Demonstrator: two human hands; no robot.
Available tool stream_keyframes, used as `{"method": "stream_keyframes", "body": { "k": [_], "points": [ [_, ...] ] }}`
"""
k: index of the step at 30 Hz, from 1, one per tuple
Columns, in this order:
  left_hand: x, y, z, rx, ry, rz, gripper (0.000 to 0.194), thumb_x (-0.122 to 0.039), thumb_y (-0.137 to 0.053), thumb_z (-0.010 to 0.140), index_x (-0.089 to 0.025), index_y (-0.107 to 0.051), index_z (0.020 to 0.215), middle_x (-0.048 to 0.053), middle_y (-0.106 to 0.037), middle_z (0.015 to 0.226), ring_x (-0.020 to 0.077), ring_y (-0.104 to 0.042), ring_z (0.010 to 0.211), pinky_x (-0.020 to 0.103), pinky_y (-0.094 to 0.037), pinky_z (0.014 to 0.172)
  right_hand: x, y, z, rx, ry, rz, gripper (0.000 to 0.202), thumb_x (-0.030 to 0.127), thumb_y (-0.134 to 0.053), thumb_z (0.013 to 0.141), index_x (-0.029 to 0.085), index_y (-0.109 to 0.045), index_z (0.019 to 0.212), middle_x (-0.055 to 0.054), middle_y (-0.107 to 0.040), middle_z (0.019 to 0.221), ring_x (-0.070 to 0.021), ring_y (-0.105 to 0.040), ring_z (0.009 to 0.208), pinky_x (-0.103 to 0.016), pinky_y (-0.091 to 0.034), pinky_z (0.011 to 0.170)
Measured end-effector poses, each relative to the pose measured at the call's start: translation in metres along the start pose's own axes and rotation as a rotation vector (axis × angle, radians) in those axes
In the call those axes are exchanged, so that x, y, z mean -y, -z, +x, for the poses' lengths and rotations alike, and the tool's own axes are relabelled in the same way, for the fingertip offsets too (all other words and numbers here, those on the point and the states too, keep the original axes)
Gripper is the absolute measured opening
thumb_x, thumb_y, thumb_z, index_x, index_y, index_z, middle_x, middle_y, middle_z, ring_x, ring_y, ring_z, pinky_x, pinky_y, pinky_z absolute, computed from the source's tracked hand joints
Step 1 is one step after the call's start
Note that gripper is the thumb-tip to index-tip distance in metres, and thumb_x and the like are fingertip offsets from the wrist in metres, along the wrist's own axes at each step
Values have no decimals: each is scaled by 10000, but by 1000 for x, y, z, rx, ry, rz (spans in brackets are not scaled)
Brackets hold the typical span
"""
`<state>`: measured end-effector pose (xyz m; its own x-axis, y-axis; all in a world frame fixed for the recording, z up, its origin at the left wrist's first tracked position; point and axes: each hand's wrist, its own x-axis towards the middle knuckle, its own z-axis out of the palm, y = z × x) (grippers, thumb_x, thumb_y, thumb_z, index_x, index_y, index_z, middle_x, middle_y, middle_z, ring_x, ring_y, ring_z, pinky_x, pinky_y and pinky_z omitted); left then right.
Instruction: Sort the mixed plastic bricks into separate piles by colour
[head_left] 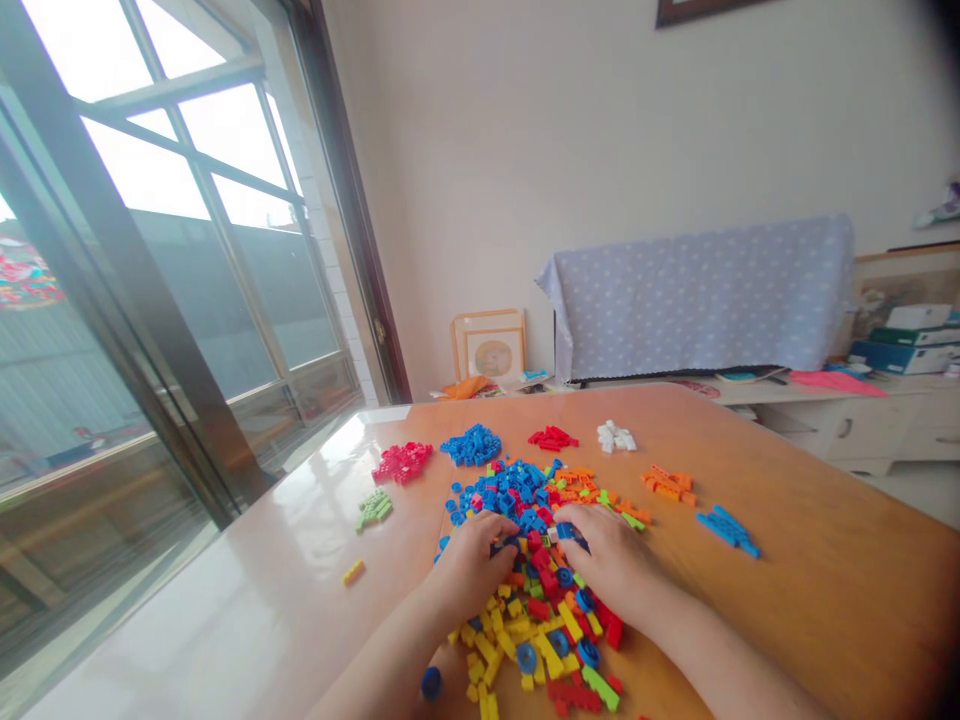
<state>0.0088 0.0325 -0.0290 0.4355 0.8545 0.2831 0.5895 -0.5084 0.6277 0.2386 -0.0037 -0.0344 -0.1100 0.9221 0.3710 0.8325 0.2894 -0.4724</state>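
Both hands reach into a mixed heap of plastic building bricks [517, 490] on the table. My left hand [472, 560] is at the heap's left side, its fingers and thumb curled around something dark blue that they mostly hide. At the right side, my right hand [611, 550] has its fingers bent over a blue building brick [566, 533], partly covered by them. Closer to me, yellow bricks [499, 630] spread between the forearms, mixed with red pieces and blue wheel-like rings [526, 658]. Orange bricks [577, 486] lie just beyond my right hand.
Sorted piles ring the heap: pinkish-red [403, 462], blue [471, 446], red [553, 438], white [616, 436], orange [669, 485], long blue [727, 530] and light green [373, 508]. One yellow brick [353, 572] lies at left. Beyond the glossy table [817, 580] stands a white cabinet [862, 430].
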Motion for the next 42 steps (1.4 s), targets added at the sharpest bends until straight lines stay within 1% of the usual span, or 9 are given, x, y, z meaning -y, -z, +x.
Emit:
{"method": "stream_keyframes", "body": {
  "k": [7, 11, 14, 17, 22, 28, 31, 37, 42],
  "points": [
    [-4, 2, 0, -34, 59, -76, 195, -319, -570, 910, -224, -740, 909, 40, -736, 897, 218, -661, 845, 278, -489, 739, 0, 0, 0, 1, -41, 77, 314, 291, -536, 952, 248, -687, 1223, -67, -733, 1157, -235, -650, 1081, -365, -479, 974],
    [-4, 3, 1, -26, 74, -124, 246, -389, -554, 936, -223, -735, 922, 38, -733, 869, 209, -642, 816, 270, -483, 723, 1, 0, -1, 5, -25, 71, 355, 290, -510, 968, 264, -675, 1281, -80, -711, 1208, -242, -633, 1134, -386, -468, 1014],
    [-7, 4, 0, -26, 65, -135, 260, -413, -557, 937, -232, -744, 949, 44, -745, 928, 221, -656, 871, 278, -493, 763, 2, 2, -1, -14, -1, 83, 345, 281, -534, 956, 285, -688, 1264, -69, -690, 1264, -244, -616, 1177, -395, -457, 1045],
    [-10, 5, -2, -27, 43, -106, 251, -408, -568, 937, -242, -749, 989, 52, -748, 1001, 237, -668, 944, 298, -510, 819, 2, 4, -1, -32, 32, 120, 338, 257, -551, 940, 289, -698, 1243, -60, -698, 1237, -238, -625, 1159, -389, -468, 1038],
    [-13, 7, -3, -36, -18, -42, 234, -365, -557, 954, -253, -726, 1070, 55, -747, 1091, 245, -670, 1047, 332, -526, 903, -4, -4, 1, -69, 15, 192, 344, 242, -577, 913, 287, -665, 1242, -55, -693, 1198, -223, -642, 1116, -378, -495, 998],
    [-21, 9, -7, -27, -100, 24, 221, -297, -540, 975, -265, -695, 1130, 47, -736, 1125, 227, -669, 1070, 366, -517, 979, -3, -7, 1, -158, 79, 149, 194, 224, -626, 875, 264, -662, 1061, -40, -695, 1088, -242, -617, 1099, -381, -493, 968],
    [-27, 10, -9, -38, -123, 30, 223, -278, -555, 969, -269, -687, 1149, 45, -731, 1147, 229, -663, 1101, 381, -502, 1015, 4, -2, 0, -159, 99, 143, 191, 206, -621, 879, 269, -664, 1054, -36, -689, 1055, -241, -616, 1071, -371, -497, 936],
    [-35, 8, -14, -41, -120, -53, 232, -265, -627, 921, -253, -672, 1148, 40, -729, 1165, 216, -670, 1096, 332, -527, 955, 15, 0, -4, -109, 109, 151, 190, 178, -612, 877, 258, -668, 1039, -39, -679, 1038, -239, -611, 1049, -377, -490, 921],
    [-39, 6, -17, -15, -116, -128, 211, -242, -669, 880, -225, -672, 1090, 29, -737, 1094, 197, -683, 1020, 294, -527, 899, 19, -7, -7, -63, 127, 192, 223, 140, -587, 842, 253, -642, 1026, -36, -664, 1004, -225, -614, 968, -358, -491, 839]
  ]
}}
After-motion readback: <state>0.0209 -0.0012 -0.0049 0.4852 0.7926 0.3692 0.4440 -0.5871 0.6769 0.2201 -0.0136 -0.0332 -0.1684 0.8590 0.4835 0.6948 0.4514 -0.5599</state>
